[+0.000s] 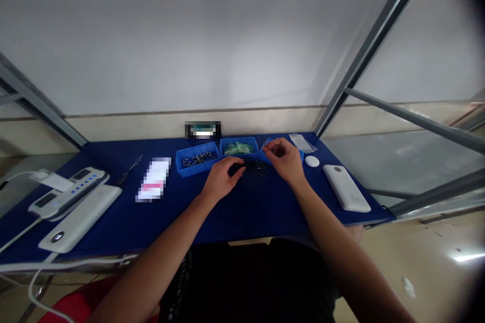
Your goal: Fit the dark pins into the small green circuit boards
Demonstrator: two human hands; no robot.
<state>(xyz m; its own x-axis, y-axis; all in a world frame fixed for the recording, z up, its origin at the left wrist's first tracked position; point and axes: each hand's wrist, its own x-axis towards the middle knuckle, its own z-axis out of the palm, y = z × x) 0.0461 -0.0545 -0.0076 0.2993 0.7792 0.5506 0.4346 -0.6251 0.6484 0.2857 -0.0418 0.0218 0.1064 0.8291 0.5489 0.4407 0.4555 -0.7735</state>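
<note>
Blue table (250,212), back edge along the wall. White power strip (85,189) lies by the left edge, a white plug (56,180) on it; white power bank (85,217) just beside it, reaching toward the front left corner, cable at its near end. Second white power bank (344,186) lies near the right edge. Three blue bins form a row toward the back edge: left bin (200,167), tilted relative to that edge, holds small shiny metal parts (197,159); middle bin (235,140) holds green-and-white pieces (238,149); right bin (301,154) is mostly covered by the right hand (283,159). Right thumb and forefinger tips are close together; cannot tell whether they pinch a strand. Left hand (223,176) is before the left and middle bins, thumb and forefinger curved with a gap between tips; grip cannot be told. Phone (154,179), image blurred, lies left of the bins. Black strands (255,167) lie between the hands, in front of the middle bin. Clear bag (302,143) is near the back right corner, round white disc (311,161) just in front of it. Thin tool (129,170) lies between power strip and phone.
</note>
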